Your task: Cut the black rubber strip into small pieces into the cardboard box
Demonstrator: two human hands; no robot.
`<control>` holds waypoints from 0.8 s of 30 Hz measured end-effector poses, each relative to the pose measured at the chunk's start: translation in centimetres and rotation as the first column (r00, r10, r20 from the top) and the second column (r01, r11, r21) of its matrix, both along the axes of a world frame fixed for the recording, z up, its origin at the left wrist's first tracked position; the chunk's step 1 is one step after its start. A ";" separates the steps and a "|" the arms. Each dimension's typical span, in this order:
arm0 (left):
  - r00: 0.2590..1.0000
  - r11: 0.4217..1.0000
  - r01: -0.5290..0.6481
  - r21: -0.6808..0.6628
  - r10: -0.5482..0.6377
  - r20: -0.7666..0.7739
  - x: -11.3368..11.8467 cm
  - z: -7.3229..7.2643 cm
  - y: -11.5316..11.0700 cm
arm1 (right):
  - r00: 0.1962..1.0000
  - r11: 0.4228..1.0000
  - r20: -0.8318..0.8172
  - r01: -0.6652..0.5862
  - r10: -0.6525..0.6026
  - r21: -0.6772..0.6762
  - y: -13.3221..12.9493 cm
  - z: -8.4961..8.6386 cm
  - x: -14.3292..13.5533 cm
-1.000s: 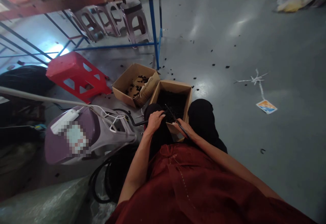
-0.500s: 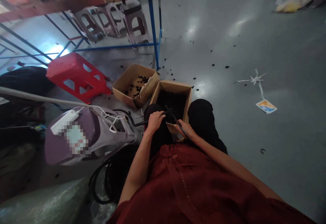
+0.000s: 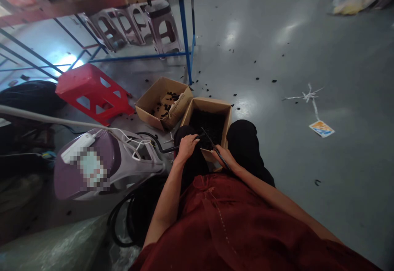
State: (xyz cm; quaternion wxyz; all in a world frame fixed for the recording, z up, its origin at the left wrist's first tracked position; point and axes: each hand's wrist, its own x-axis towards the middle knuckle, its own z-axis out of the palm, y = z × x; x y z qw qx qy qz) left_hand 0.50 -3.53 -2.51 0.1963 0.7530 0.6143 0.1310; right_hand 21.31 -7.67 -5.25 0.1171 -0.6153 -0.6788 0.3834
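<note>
My left hand (image 3: 187,147) is closed around a black rubber tube (image 3: 170,150), whose end points over a cardboard box between my knees. The tube's length runs off to the left, past a stool. My right hand (image 3: 225,157) grips a pair of dark scissors (image 3: 218,151), the blades pointing up and left close to the tube's end. Below both hands, the cardboard box (image 3: 229,117) holds a heap of black pieces (image 3: 207,123). Their shapes are too dark to make out.
Beside that box stands a second carton (image 3: 147,117) with scattered black bits. Left are a red stool (image 3: 89,84) and a purple-topped stool (image 3: 66,180) bearing a white power strip (image 3: 78,147). A blue-legged table (image 3: 186,37) stands ahead. Black scraps and a tag (image 3: 321,128) lie on the floor.
The scissors' blades have shifted very slightly to the right near the tube's end. My left hand and the tube stay in nearly the same place.
</note>
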 end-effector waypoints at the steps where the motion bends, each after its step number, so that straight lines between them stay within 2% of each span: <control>1: 1.000 1.000 -0.002 -0.001 0.002 0.000 0.0 0.0 0.0 | 1.000 1.000 -0.008 -0.001 0.001 0.008 0.0 0.0 0.0; 5: 1.000 1.000 -0.005 0.000 0.005 -0.001 0.0 0.0 0.0 | 0.998 0.999 -0.059 0.027 -0.028 -0.018 0.2 -0.1 0.2; 10: 1.000 1.000 -0.014 0.005 0.014 0.014 0.0 0.0 0.0 | 0.953 0.971 -0.239 0.143 -0.188 -0.194 0.8 -1.0 0.3; 13: 1.000 1.000 -0.017 0.003 0.017 0.021 0.0 0.0 -0.1 | 0.931 0.958 -0.298 0.137 -0.211 -0.251 1.0 -1.2 0.2; 16: 0.999 1.000 -0.001 -0.009 0.001 0.041 -0.3 0.1 -0.1 | 0.904 0.951 -0.365 0.118 -0.222 -0.286 0.9 -0.7 0.1; 20: 0.995 0.999 0.013 -0.036 -0.009 0.103 -0.7 0.2 -0.3 | 0.913 0.937 -0.337 0.113 -0.229 -0.332 0.2 0.4 0.2; 24: 0.981 0.997 -0.067 -0.038 0.073 0.180 -0.7 0.1 -0.3 | 0.946 0.930 -0.271 0.074 -0.180 -0.361 -1.1 0.8 0.8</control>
